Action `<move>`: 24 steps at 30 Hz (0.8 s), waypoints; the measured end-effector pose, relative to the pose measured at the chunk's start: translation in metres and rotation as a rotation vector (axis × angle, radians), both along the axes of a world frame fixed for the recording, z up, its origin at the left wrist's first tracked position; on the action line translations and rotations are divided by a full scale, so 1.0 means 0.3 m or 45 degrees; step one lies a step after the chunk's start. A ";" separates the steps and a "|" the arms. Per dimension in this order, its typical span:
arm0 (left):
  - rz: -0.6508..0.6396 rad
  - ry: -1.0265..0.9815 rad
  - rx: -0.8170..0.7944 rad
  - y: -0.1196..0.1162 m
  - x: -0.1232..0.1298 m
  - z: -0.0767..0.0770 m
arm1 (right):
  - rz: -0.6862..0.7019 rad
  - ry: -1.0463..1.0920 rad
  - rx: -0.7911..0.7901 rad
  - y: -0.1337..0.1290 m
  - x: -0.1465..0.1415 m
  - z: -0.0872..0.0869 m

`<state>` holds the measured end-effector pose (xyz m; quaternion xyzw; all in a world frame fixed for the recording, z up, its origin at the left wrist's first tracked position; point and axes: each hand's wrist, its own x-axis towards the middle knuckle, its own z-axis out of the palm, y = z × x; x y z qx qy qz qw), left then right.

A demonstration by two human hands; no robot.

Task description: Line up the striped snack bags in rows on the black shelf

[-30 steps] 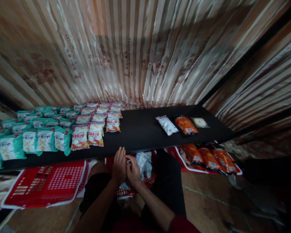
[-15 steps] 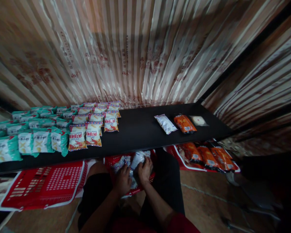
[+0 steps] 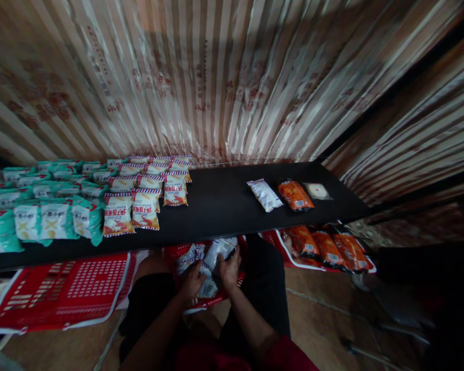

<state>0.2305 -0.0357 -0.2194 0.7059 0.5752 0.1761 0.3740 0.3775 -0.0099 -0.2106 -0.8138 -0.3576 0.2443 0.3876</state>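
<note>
Between my knees a red basket (image 3: 170, 252) holds several white-backed snack bags (image 3: 208, 289). My right hand (image 3: 229, 269) grips one silvery-white snack bag (image 3: 218, 250) by its side, over the basket. At the basket's left, my left hand (image 3: 193, 282) has its fingers curled against another snack bag (image 3: 204, 270); part of its grip is hidden. On the black shelf above lie rows of orange-and-white shrimp snack bags (image 3: 146, 208), with teal-and-white snack bags (image 3: 56, 219) to their left.
On the shelf's (image 3: 212, 206) right side lie a white bag (image 3: 265, 195), an orange packet (image 3: 295, 195) and a clear pack with a pale round item (image 3: 317, 191). A red basket (image 3: 96, 278) sits lower left; another, lower right, holds orange packets (image 3: 327, 250). A striped curtain (image 3: 216, 77) hangs behind.
My hands have moved apart slightly, and the bag in my right hand shows more fully. The view has shifted a little, moving the left-hand snack rows leftward.
</note>
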 end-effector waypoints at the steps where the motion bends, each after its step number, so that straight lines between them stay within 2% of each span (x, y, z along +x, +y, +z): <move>1: 0.011 -0.006 -0.025 0.001 -0.001 -0.001 | -0.018 0.008 -0.019 0.001 0.000 0.004; 6: 0.036 -0.055 -0.121 -0.015 -0.002 0.019 | -0.042 0.080 -0.012 -0.007 -0.003 0.025; 11: 0.078 -0.036 -0.125 -0.021 -0.006 0.048 | -0.023 0.410 -0.030 -0.014 -0.017 0.043; 15: 0.089 0.000 -0.087 -0.026 -0.009 0.069 | -0.112 0.702 0.010 -0.017 -0.035 0.072; 18: 0.052 0.025 -0.032 -0.039 -0.007 0.086 | -0.153 0.950 0.012 -0.026 -0.048 0.092; 24: -0.077 0.101 0.103 -0.073 -0.009 0.102 | -0.177 1.136 0.005 -0.050 -0.051 0.109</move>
